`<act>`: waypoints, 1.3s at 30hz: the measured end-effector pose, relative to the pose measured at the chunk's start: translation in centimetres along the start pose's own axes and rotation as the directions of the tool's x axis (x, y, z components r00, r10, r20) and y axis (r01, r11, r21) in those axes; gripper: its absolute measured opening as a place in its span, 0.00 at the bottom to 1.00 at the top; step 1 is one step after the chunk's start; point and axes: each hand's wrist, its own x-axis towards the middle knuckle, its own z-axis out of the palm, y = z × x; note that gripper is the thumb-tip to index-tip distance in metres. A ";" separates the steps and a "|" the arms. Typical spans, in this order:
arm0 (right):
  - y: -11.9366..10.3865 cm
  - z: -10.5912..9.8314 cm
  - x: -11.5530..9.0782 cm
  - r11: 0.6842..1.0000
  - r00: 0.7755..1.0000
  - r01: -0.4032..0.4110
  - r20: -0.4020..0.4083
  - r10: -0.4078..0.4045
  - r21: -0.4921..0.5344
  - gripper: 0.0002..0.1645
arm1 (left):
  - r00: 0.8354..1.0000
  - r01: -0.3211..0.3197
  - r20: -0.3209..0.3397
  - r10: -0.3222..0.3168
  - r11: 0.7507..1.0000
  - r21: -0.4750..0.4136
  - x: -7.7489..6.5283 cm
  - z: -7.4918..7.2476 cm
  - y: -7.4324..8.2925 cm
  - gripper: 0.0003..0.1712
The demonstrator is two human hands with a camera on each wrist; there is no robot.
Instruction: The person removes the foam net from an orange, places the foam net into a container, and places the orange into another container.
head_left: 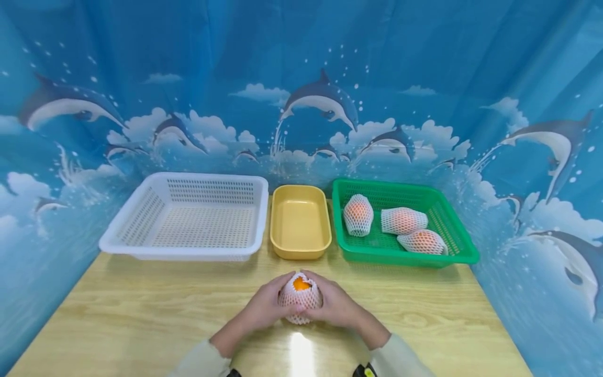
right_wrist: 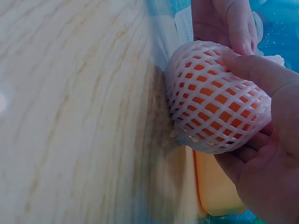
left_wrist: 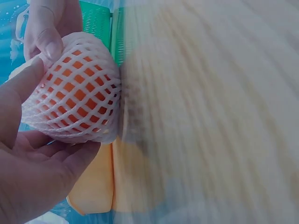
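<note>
An orange (head_left: pixel 301 284) in a white foam net sleeve (head_left: pixel 303 301) is at the front middle of the wooden table. My left hand (head_left: pixel 269 303) holds it from the left and my right hand (head_left: pixel 335 303) from the right, both thumbs on the near side. Bare orange skin shows through the sleeve's opening at the top. In the left wrist view, fingers curve under the netted fruit (left_wrist: pixel 79 93) while the thumb presses its side. The right wrist view shows a matching grip around the net (right_wrist: pixel 215 98).
Behind the hands stands a yellow tray (head_left: pixel 301 246). A white perforated basket (head_left: pixel 183 251) is to its left. To its right, a green basket (head_left: pixel 405 258) contains several net-wrapped fruits, one of them (head_left: pixel 358 215) upright at the left. A blue dolphin curtain (head_left: pixel 212 63) surrounds the table.
</note>
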 end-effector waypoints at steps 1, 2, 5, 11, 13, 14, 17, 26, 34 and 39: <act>0.0 0.0 0.0 1.000 1.000 0.001 0.002 -0.001 -0.004 0.53 | 1.000 -0.004 0.000 0.004 1.000 0.000 -0.1 0.0 0.0 0.49; 0.0 0.0 -0.1 1.000 1.000 -0.002 0.005 0.002 -0.005 0.54 | 1.000 -0.005 -0.003 0.005 1.000 0.004 -0.1 0.0 -0.1 0.48; 0.0 -0.1 -0.2 1.000 1.000 -0.016 0.012 0.016 -0.005 0.58 | 1.000 -0.005 -0.012 0.006 1.000 0.019 -0.2 -0.1 -0.2 0.47; 0.1 -0.5 0.0 0.999 0.999 -0.038 0.024 0.037 0.026 0.60 | 0.999 -0.023 -0.029 0.023 1.000 0.003 -0.3 -0.6 -0.1 0.43; 0.1 -0.6 0.0 0.998 0.999 -0.032 0.035 0.030 0.050 0.58 | 0.999 -0.022 -0.032 0.022 1.000 -0.017 -0.3 -0.7 -0.1 0.41; 0.2 -0.6 0.1 0.998 0.999 -0.030 0.042 0.028 0.058 0.57 | 0.999 -0.022 -0.034 0.021 0.999 -0.030 -0.3 -0.7 0.0 0.40; 0.3 -0.5 0.1 0.997 0.998 -0.019 0.053 0.014 0.081 0.55 | 0.999 -0.015 -0.043 0.012 0.997 -0.070 -0.4 -0.8 0.1 0.36; 0.3 -0.4 0.3 0.993 0.998 -0.042 0.048 0.036 0.108 0.55 | 0.996 0.010 -0.081 -0.022 0.988 -0.153 -0.6 -0.7 0.0 0.28; 0.6 -0.7 0.4 0.996 0.998 -0.033 0.059 0.028 0.088 0.52 | 0.990 0.022 -0.131 -0.048 0.982 -0.187 -0.3 -0.5 -0.1 0.23; 0.6 -0.8 0.6 0.994 0.997 -0.012 0.071 0.005 0.109 0.44 | 0.996 0.041 -0.073 -0.055 0.982 -0.185 0.0 -0.4 -0.1 0.31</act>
